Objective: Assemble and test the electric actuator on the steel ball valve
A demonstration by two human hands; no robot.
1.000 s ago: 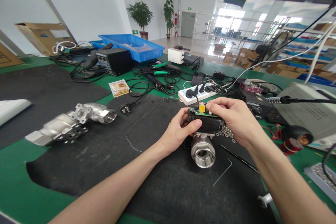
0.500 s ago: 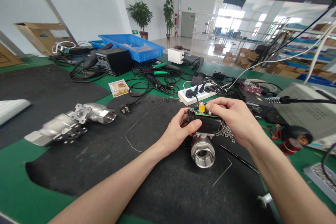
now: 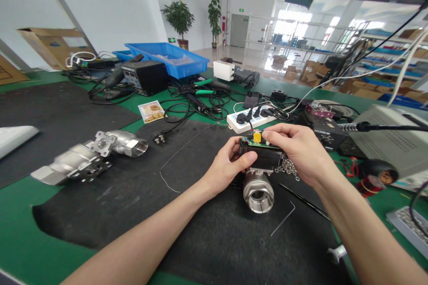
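Note:
My left hand [image 3: 232, 160] grips the left side of a black actuator housing [image 3: 264, 156], thumb across its front. Below the housing sits a steel ball valve [image 3: 259, 191], its threaded opening facing me. A green circuit board [image 3: 249, 141] with a yellow component [image 3: 257, 136] lies on top of the housing. The fingers of my right hand [image 3: 297, 149] are closed at the board's right part, thumb and index pinched together by the yellow component; their tips hide part of the board. A hex key [image 3: 284, 218] and black tweezers [image 3: 304, 200] lie on the mat just in front and right.
Two more steel valves [image 3: 75, 158] lie at left on the black mat [image 3: 133, 213]. Small nuts [image 3: 289, 168] are scattered behind my right wrist. A white power strip [image 3: 249, 120], cables and a soldering station [image 3: 323, 131] stand behind; a blue bin [image 3: 187, 69] is farther back.

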